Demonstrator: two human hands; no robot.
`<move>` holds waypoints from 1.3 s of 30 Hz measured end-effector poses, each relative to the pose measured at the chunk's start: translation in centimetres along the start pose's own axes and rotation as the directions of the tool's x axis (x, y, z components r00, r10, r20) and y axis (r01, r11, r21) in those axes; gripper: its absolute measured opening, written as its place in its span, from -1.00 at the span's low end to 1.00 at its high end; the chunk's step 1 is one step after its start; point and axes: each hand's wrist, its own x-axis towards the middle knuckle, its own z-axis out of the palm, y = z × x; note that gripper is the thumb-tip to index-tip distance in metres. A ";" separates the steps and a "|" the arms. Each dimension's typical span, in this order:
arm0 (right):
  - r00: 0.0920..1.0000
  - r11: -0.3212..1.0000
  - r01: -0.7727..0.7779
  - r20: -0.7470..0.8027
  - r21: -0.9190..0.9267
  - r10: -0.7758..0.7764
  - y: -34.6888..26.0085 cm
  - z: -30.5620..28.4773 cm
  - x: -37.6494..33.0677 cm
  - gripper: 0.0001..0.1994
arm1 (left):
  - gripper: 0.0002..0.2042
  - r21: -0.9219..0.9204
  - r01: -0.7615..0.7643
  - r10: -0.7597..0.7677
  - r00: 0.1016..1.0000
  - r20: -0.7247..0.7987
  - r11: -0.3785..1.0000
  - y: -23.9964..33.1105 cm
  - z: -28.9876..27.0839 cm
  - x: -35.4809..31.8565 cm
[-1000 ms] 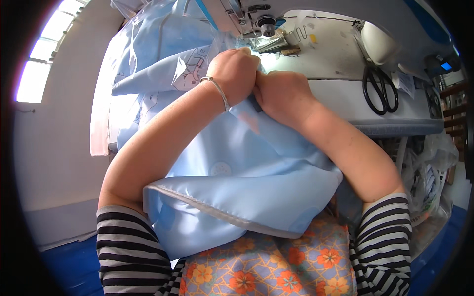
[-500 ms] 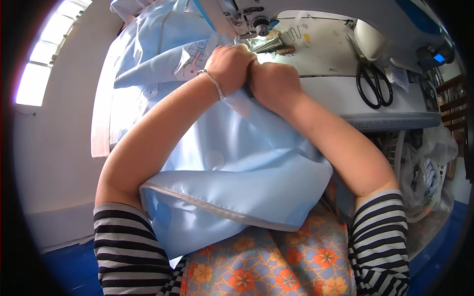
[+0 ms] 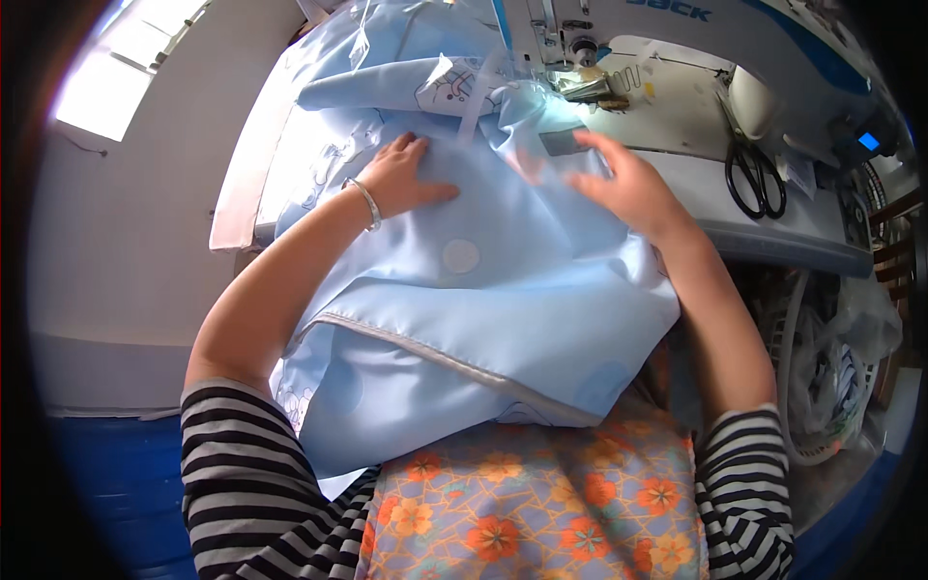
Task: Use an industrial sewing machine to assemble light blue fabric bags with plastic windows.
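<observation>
Left hand (image 3: 404, 179): lay flat and open, palm pressing the pale blue fabric (image 3: 483, 309), which draped from machine bed to lap. Fabric smooth, slippery, grey-edged; it risked sliding or bunching. Right hand (image 3: 623, 184): spread open on the cloth near the presser foot (image 3: 585, 85), where fingers risked a nick. Black scissors (image 3: 754, 174): lay apart.

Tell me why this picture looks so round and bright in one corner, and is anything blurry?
Head view: the fisheye lens bends the sewing machine table edge and blackens the corners; the window at upper left is blown out white; the right hand is smeared by motion, while the left hand and light blue fabric look sharp.
</observation>
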 end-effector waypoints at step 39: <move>0.980 0.975 -0.096 0.188 0.201 0.058 -5.1 1.5 -5.6 -0.57 | -0.62 0.464 -0.663 0.809 0.471 -0.353 0.588 3.1 -4.7 5.9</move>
